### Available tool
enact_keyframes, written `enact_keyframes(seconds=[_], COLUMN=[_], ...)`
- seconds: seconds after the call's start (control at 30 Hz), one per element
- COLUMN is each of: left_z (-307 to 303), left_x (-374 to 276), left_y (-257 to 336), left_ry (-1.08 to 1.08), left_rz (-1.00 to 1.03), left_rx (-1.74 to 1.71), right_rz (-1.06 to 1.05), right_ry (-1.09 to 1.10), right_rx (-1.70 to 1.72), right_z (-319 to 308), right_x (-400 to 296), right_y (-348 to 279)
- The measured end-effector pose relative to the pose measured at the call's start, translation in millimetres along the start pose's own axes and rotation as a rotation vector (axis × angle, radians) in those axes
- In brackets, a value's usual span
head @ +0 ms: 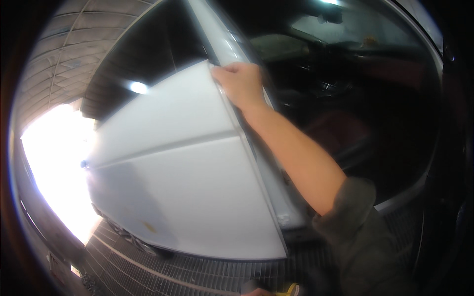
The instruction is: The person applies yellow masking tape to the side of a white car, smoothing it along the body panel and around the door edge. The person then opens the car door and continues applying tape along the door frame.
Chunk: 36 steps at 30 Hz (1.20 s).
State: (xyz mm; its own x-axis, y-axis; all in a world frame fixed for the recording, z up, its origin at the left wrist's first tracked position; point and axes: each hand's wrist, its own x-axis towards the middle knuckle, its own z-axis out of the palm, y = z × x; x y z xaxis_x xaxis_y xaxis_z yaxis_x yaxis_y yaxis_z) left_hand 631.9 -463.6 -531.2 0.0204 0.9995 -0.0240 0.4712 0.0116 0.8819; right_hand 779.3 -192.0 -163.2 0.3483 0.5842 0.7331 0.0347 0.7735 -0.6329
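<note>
A white car door (185, 185) stands open before me, its rear edge towards me. My right hand (242, 83) reaches up from the lower right, thumb and fingers pinched at the door's upper rear corner, just below the window. Whether a thin strip lies between the fingertips cannot be made out. A pale line runs down the door's edge below the hand. Low on the door's outer panel is a dull grey patch (129, 192) with a yellowish mark (149, 226). My left hand (256, 292) barely shows at the bottom rim, holding a yellow roll (293, 288), apparently tape.
The white window pillar (222, 33) rises above the right hand. To the right lies the dark car interior with a red seat (339, 129). A wheel (137, 240) shows under the door. Metal grating (207, 273) covers the floor. Bright light enters through an opening (55, 159) at left.
</note>
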Motion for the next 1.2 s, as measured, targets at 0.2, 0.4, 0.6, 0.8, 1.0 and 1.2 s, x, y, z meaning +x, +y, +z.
enact_keyframes(seconds=[0.2, 0.4, 0.6, 0.8, 1.0, 1.2], left_z=[4.5, 10.1, 20.5, 26.8, 25.5, 31.4], left_x=[-0.6, -7.1, -3.7, 4.7, 20.7, 21.5], left_y=[2.5, 0.4, 8.8, 18.4, 8.5, 22.2], left_ry=[-0.016, 0.007, -0.008, -0.045, -0.182, -0.213], left_rz=[-0.014, 0.003, 0.051, 0.056, 0.168, 0.209], left_rx=[-0.016, 0.013, 0.002, 0.022, 0.220, 0.262], right_rz=[0.051, -0.028, -0.270, -0.448, -0.071, 0.522], right_ry=[-0.007, -0.071, -0.070, -0.214, -0.571, -1.141], right_rx=[-0.125, -0.072, 0.050, -0.231, -0.585, -0.290], right_z=[7.2, 0.2, -36.7, -109.8, -225.2, -267.5], right_x=[33.7, -5.2, -105.0, -223.7, -367.1, -429.1], right_y=[-2.8, 10.5, 68.5, 169.5, 248.2, 189.6])
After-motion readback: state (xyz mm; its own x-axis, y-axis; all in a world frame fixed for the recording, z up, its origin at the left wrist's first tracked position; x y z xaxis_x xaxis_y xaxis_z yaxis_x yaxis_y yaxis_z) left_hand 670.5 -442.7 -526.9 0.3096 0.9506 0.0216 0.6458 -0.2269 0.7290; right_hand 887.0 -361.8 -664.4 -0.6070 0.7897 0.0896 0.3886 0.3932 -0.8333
